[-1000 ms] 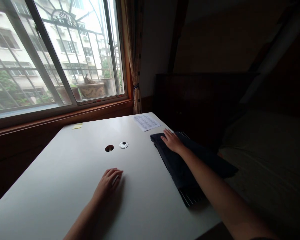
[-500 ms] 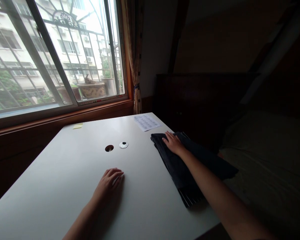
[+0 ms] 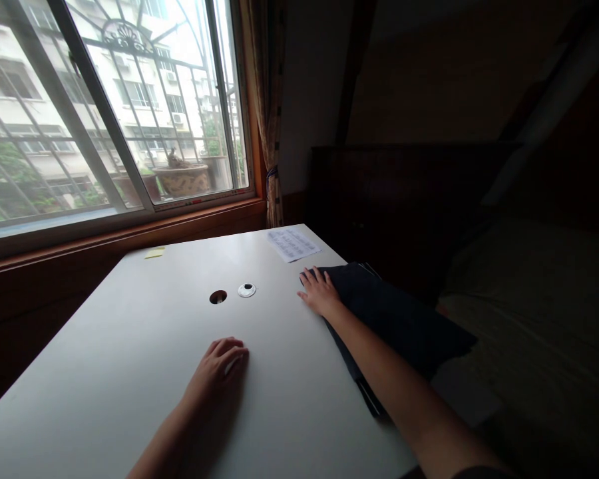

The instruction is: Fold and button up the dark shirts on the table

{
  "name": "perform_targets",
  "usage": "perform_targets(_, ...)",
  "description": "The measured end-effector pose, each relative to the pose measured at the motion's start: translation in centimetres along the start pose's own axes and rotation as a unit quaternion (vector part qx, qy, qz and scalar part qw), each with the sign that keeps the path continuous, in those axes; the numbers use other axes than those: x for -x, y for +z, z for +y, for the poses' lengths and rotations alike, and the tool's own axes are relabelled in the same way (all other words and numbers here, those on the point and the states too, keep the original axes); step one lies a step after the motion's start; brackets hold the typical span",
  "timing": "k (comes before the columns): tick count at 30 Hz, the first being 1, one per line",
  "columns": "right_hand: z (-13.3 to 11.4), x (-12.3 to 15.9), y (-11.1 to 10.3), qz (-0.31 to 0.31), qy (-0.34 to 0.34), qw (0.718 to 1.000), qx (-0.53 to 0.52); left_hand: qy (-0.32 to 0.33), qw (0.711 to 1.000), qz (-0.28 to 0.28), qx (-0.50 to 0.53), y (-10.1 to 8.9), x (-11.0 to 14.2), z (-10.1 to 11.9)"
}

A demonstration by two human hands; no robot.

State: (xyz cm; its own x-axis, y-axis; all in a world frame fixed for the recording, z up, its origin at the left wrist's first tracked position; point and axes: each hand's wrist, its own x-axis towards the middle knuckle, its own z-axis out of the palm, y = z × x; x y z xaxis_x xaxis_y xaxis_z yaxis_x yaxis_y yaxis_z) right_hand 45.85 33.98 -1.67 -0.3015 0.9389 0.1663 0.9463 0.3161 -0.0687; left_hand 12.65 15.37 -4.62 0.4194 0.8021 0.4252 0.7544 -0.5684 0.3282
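A dark navy folded cloth (image 3: 379,306) lies along the right side of the white table (image 3: 130,372), its far right part reaching past the edge. My right hand (image 3: 321,291) is spread flat over the cloth's left edge, fingers apart, pressing on it without gripping. Thin pale edges show at the near end of the cloth, partly hidden by my right forearm. My left hand (image 3: 223,359) rests on the bare tabletop, loosely curled, with a gap between thumb and fingers and nothing visible in it.
Beyond my left hand are a round cable hole (image 3: 218,297) and its loose white cover (image 3: 246,290). Printed papers (image 3: 293,245) lie at the far corner, a yellow sticky note (image 3: 154,253) at the far left. A window (image 3: 130,106) and a tied curtain (image 3: 273,179) stand behind.
My right hand has slid left across the cloth to its left edge. The cloth's upper layer now covers more toward the left. My left hand has stayed nearly still.
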Motion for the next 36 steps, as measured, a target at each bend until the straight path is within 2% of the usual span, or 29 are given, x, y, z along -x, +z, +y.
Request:
perform_targets(4, 0.7, -0.7, -0.8, -0.025, 0.011, 0.999, -0.026, 0.0, 1.0, 0.007, 0.0, -0.2, -0.1, 0.3)
perform_targets(7, 2.4, -1.4, -1.7, -0.045, 0.019, 0.997, -0.052, -0.001, 1.0, -0.001, -0.004, -0.1, 0.0, 0.2)
perform_targets(17, 12.4, -1.2, -2.5, -0.097, 0.116, 0.987, -0.059, -0.007, 1.0, -0.011, 0.005, -0.2, 0.0, 0.2)
perform_targets(22, 15.6, -1.1, -2.8, -0.099, 0.169, 0.98, -0.034, -0.009, 1.0, -0.018, 0.002, -0.2, 0.0, 0.2)
perform_targets(29, 17.4, -0.4, -2.7, -0.098, 0.254, 0.962, -0.021, -0.011, 0.999, -0.034, -0.005, 0.0, 0.2, -0.1)
perform_targets(32, 17.5, -0.2, -3.1, -0.082, 0.249, 0.965, -0.018, -0.012, 0.999, -0.032, -0.005, -0.1, 0.2, -0.1)
perform_targets(36, 16.2, 0.2, -3.9, -0.048, 0.2, 0.978, -0.018, -0.007, 1.0, -0.027, -0.005, 0.0, 0.2, -0.1)
